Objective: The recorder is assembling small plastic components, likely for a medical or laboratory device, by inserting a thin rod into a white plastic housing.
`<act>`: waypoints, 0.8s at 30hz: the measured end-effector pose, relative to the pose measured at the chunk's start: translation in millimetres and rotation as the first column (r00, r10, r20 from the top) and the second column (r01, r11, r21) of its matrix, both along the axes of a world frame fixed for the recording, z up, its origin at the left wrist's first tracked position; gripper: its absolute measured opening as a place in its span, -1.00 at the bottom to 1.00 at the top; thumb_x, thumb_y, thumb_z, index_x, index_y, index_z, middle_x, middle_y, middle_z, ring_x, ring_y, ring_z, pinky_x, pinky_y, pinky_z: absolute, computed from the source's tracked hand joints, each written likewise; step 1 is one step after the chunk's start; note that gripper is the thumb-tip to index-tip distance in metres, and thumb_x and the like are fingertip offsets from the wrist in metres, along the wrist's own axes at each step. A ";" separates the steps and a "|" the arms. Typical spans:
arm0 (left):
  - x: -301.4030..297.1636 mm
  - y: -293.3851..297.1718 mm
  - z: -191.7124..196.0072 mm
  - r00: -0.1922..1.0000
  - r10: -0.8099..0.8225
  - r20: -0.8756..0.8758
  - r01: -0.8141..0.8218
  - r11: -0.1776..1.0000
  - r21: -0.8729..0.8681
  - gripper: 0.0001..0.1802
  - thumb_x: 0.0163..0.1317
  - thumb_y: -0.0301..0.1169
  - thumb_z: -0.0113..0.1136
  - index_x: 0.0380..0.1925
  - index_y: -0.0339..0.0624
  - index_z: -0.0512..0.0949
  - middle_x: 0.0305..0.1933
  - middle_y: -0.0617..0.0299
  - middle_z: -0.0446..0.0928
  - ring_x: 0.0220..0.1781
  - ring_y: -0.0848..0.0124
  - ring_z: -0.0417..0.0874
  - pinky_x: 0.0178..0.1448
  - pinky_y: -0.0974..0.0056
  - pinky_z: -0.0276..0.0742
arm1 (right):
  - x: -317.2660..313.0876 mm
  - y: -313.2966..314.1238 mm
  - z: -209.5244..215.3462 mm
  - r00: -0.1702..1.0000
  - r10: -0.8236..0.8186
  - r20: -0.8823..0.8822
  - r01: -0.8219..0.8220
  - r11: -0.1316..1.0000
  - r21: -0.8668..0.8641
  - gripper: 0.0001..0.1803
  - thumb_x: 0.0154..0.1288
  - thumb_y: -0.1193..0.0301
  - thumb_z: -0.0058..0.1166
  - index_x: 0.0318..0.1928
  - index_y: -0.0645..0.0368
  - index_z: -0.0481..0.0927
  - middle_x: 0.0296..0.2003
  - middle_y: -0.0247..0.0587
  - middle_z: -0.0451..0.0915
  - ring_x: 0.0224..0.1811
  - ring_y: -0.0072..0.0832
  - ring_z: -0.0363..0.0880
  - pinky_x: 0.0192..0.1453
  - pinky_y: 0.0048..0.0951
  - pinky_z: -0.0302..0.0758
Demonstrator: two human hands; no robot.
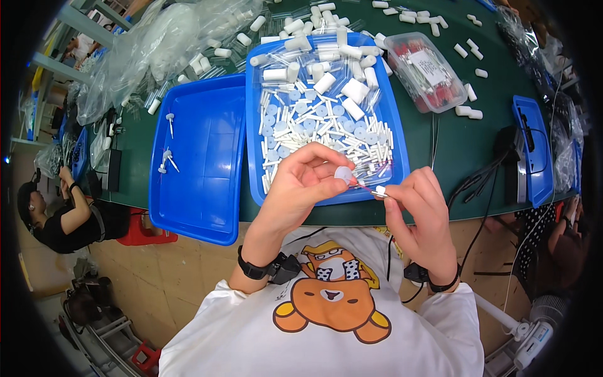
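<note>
Left hand: the left hand (300, 182) is curling its fingers closed and pinching a small round translucent white plastic disc (343, 174) between thumb and fingertips, just over the near edge of the parts tray.
Right hand: the right hand (419, 210) is closing thumb and forefinger on a tiny white plastic tube piece (380, 190); a thin pink stem appears to be running from it to the disc, though it is too small to be sure.
Parts tray: the blue rectangular plastic tray (254, 125) heaped with white sticks, pale blue discs and white cylinders is sitting on the dark green tabletop (452, 141), directly beyond both hands.
Left of the parts tray: a second blue plastic tray (207, 188) is touching its side, holding a few white stemmed assemblies (167, 158).
Right of the parts tray: a clear lidded plastic box of red parts (424, 72) is lying just beside it.
Far left of the parts tray: another person (66, 217) in black is sitting well apart.
</note>
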State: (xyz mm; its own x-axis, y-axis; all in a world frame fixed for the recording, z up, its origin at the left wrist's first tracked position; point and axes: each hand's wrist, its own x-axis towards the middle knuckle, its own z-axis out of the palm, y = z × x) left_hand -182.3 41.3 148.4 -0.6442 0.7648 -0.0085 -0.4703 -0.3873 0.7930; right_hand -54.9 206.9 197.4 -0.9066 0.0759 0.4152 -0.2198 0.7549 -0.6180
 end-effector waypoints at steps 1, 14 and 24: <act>-0.2 -0.6 -0.9 1.000 -0.025 0.015 0.025 1.000 0.012 -0.66 0.07 -0.51 0.37 -0.17 -0.31 0.47 -0.12 0.06 0.54 -0.11 0.33 0.64 0.01 0.31 0.57 | 0.4 0.7 -1.2 1.000 -0.005 0.002 0.005 1.000 0.005 -0.80 0.02 0.64 0.16 -0.27 0.30 0.51 -0.46 -0.17 0.37 -0.41 -0.24 0.31 -0.34 -0.32 0.27; 2.8 -5.2 4.3 0.990 -0.014 -0.140 -0.004 0.992 -0.128 -0.70 0.07 -0.71 0.29 -0.17 -0.42 0.48 -0.13 0.06 0.56 -0.06 0.36 0.64 0.08 0.33 0.59 | -5.4 5.0 -9.2 0.998 0.028 -0.056 -0.010 0.953 0.303 -0.72 0.04 0.50 0.24 -0.21 0.26 0.50 -0.48 -0.22 0.32 -0.47 -0.30 0.33 -0.39 -0.34 0.28; 6.2 -7.9 3.8 0.989 -0.030 -0.147 0.013 0.993 -0.119 -0.66 0.04 -0.70 0.29 -0.13 -0.48 0.50 -0.09 -0.01 0.53 -0.04 0.26 0.64 0.12 0.19 0.60 | -6.6 9.1 -10.3 0.996 0.006 -0.094 0.030 0.926 0.376 -0.70 0.01 0.49 0.25 -0.19 0.28 0.53 -0.51 -0.27 0.28 -0.49 -0.36 0.31 -0.44 -0.37 0.23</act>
State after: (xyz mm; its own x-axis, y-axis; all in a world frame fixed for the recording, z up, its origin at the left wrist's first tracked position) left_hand -176.0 33.4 152.2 -0.6283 0.7780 -0.0048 -0.3516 -0.2785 0.8938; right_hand -61.5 216.0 187.0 -0.8633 -0.0914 0.4963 -0.2512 0.9308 -0.2655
